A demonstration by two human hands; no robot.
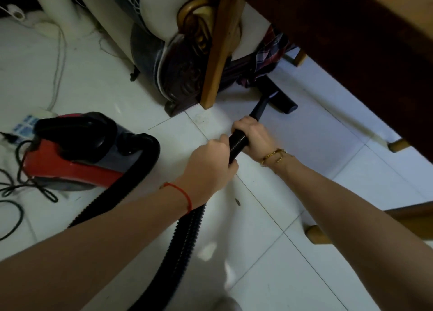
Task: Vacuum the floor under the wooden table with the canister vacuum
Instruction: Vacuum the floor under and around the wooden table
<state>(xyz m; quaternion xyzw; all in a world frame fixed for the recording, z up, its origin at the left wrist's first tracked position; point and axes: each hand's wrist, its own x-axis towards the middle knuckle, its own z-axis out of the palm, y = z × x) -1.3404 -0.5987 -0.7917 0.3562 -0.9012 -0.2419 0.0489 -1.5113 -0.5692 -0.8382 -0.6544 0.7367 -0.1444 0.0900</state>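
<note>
A red and black canister vacuum (pixel 77 153) sits on the white tiled floor at the left. Its black ribbed hose (pixel 185 238) loops down and back up to my hands. My left hand (pixel 210 165) grips the hose, and my right hand (pixel 254 135) grips it just ahead, near the rigid black tube. The flat black floor nozzle (pixel 278 97) rests on the tiles under the wooden table (pixel 365 41), just past the table leg (pixel 220 48).
A carved dark armchair with gold trim (pixel 182 60) stands behind the table leg, with plaid cloth (pixel 267 57) hanging beside the nozzle. A power strip (pixel 23 127) and black cables (pixel 14 191) lie left of the vacuum. Wooden feet (pixel 314 234) stand at the right.
</note>
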